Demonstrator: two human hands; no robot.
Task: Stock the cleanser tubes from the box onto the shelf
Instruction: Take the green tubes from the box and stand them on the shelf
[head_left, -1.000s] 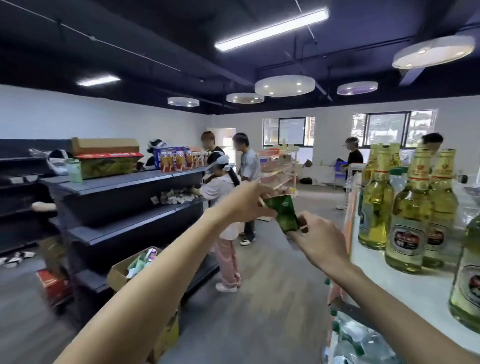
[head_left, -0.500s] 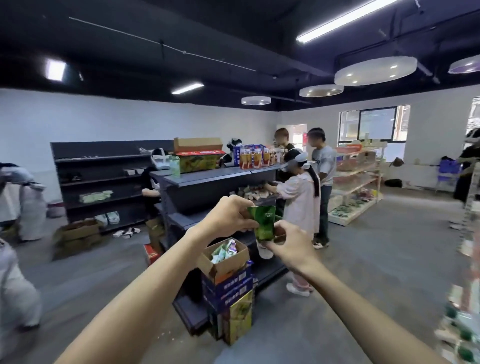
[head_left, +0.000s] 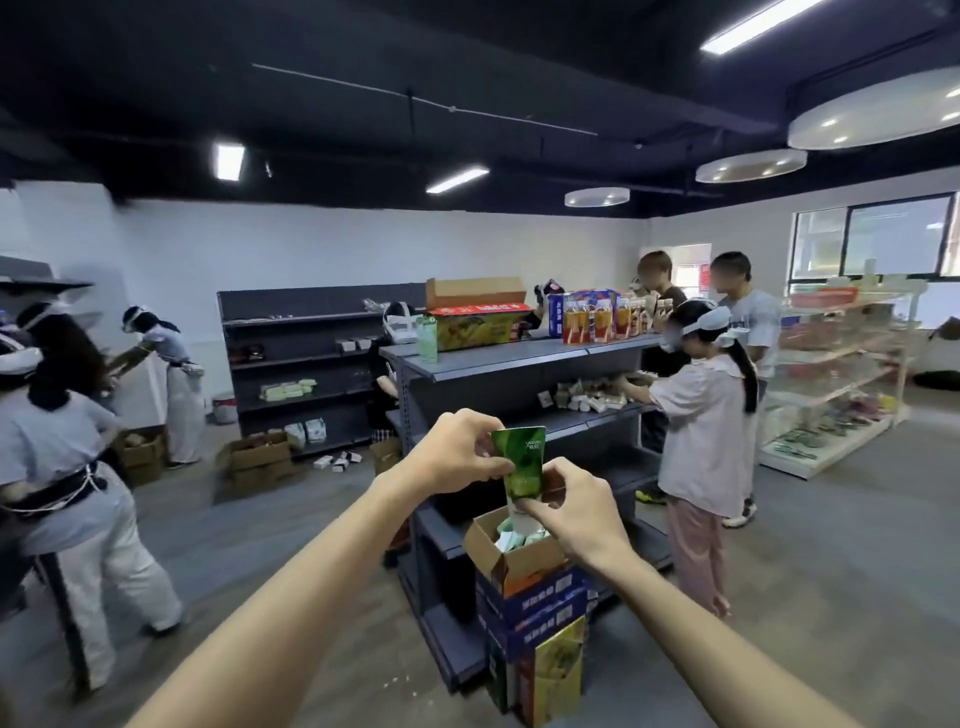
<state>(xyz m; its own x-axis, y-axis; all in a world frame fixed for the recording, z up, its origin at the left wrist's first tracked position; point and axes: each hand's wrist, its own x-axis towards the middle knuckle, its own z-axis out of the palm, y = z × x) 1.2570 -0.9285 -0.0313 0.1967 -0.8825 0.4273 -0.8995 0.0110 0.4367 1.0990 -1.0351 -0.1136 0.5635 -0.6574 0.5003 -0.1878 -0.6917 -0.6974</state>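
Both hands, left hand (head_left: 457, 457) and right hand (head_left: 576, 512), pinch 1 green cleanser tube (head_left: 523, 462) above the box (head_left: 511, 558).

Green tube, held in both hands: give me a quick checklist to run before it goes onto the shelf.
1. Grip: left hand pinches the green tube near its top, right hand holds its lower end. Ok.
2. Orientation: tube roughly upright, flat crimped end up. Ok.
3. Supply: open cardboard box below the hands has more tubes inside. Ok.
4. Box footing: it sits atop stacked blue cartons at the end of the dark shelf unit. Stability cannot tell.
5. Shelf space: the level behind the tube is dark and partly hidden by the hands. Cannot tell.
6. Path: a person in pink stands at the same unit to the right, apart from the hands. Ok.
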